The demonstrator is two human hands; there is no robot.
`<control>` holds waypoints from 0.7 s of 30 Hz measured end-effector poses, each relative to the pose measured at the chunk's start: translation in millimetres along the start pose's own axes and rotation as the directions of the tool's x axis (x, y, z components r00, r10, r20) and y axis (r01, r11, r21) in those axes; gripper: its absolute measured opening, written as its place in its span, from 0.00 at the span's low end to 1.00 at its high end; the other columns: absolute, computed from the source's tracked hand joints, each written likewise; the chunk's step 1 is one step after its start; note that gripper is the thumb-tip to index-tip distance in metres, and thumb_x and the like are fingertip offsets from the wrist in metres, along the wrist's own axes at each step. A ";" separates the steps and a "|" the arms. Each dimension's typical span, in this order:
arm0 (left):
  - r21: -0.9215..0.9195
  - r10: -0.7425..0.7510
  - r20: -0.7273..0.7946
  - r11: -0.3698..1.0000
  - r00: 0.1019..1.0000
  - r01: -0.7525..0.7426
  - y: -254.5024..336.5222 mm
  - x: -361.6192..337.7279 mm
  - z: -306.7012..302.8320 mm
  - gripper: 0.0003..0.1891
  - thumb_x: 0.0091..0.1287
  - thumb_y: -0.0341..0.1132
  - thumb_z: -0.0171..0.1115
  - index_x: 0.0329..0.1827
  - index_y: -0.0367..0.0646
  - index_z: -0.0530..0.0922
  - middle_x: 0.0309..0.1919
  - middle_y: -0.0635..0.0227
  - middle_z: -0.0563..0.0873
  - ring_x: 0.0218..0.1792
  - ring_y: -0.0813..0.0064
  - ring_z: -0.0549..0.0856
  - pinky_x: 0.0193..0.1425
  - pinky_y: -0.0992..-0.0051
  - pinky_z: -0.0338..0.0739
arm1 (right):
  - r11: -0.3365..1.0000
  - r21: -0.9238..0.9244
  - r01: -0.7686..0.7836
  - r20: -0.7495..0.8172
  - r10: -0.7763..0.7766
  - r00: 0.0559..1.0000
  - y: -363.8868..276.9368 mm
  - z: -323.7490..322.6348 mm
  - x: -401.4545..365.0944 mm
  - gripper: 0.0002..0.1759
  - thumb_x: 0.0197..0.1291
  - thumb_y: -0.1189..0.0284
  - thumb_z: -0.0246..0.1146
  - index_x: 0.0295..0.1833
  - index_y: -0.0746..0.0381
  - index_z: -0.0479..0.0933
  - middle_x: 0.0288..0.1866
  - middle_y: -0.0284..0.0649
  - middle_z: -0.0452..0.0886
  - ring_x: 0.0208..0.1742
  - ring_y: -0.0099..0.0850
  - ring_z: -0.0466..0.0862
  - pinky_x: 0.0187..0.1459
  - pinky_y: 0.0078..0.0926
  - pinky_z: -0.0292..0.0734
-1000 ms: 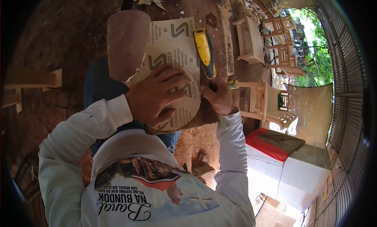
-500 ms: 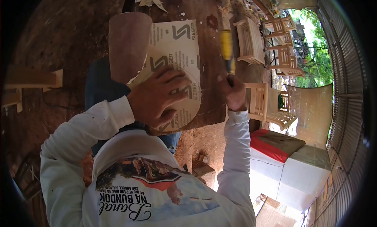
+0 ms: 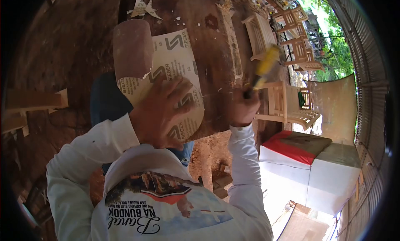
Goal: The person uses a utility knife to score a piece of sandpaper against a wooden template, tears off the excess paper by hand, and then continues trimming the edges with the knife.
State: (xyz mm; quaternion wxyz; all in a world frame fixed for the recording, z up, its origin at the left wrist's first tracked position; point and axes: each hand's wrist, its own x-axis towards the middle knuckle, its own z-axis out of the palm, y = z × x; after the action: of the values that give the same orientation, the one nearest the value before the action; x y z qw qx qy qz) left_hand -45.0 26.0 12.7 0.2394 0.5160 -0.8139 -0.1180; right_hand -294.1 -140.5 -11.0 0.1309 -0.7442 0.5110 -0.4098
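Observation:
Under my left hand [image 3: 160,109], whose blurred fingers are spread, lies a sandpaper sheet [image 3: 166,43] with its printed paper back up. Its far left part curls over, showing the brown grit side [image 3: 133,47]. The sheet's near right corner is rounded. To the right, over the dark wooden work surface [image 3: 212,78], my right hand [image 3: 243,109] is closed around a tool with a yellow and black handle [image 3: 266,66]. This tool is blurred and points up and right, apart from the sheet. Its working end cannot be made out.
Torn paper scraps [image 3: 143,7] lie at the surface's far edge. Wooden chairs [image 3: 302,53] and a slatted bench [image 3: 260,34] stand at the right. Nearer are a wooden chair [image 3: 277,103] and a white box-like object with a red cover [image 3: 287,149]. Timber pieces [image 3: 35,101] are at the left.
The tool has tilted to the right in my right hand. My left hand has shifted slightly left, its fingers more spread. In view, the sheet sits further left and is turned a little.

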 end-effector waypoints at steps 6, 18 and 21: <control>-0.001 0.042 0.073 0.999 0.996 -0.042 -15.3 5.2 -6.5 0.47 0.52 0.61 0.79 0.76 0.49 0.80 0.82 0.43 0.67 0.85 0.37 0.60 0.86 0.27 0.44 | 0.436 0.728 -0.529 0.479 0.228 0.848 -21.4 -23.1 8.2 0.22 0.73 0.58 0.65 0.31 0.52 0.63 0.21 0.27 0.59 0.18 0.22 0.57 0.21 0.27 0.54; 0.070 0.068 0.080 0.995 0.994 -0.074 -59.3 23.3 -1.4 0.43 0.59 0.65 0.72 0.76 0.53 0.81 0.85 0.53 0.66 0.87 0.42 0.58 0.87 0.29 0.40 | 0.043 0.787 -0.615 0.605 -0.247 0.757 -36.7 35.1 16.4 0.28 0.75 0.50 0.61 0.27 0.54 0.60 0.22 0.28 0.58 0.21 0.24 0.56 0.23 0.28 0.51; 0.082 0.052 0.082 0.995 0.995 -0.058 -59.4 24.4 0.3 0.44 0.60 0.67 0.71 0.77 0.54 0.80 0.85 0.55 0.67 0.87 0.43 0.59 0.88 0.30 0.41 | 0.039 0.771 -0.636 0.625 -0.243 0.742 -38.0 38.8 15.2 0.28 0.75 0.50 0.61 0.26 0.53 0.60 0.21 0.28 0.57 0.20 0.24 0.55 0.22 0.29 0.49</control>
State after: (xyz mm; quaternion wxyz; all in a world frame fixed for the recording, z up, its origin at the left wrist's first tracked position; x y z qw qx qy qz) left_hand -7.2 -22.0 -7.2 0.1876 0.4979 -0.8411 -0.0973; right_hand -238.2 -145.6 -4.9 0.8161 -0.4454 0.1226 -0.3472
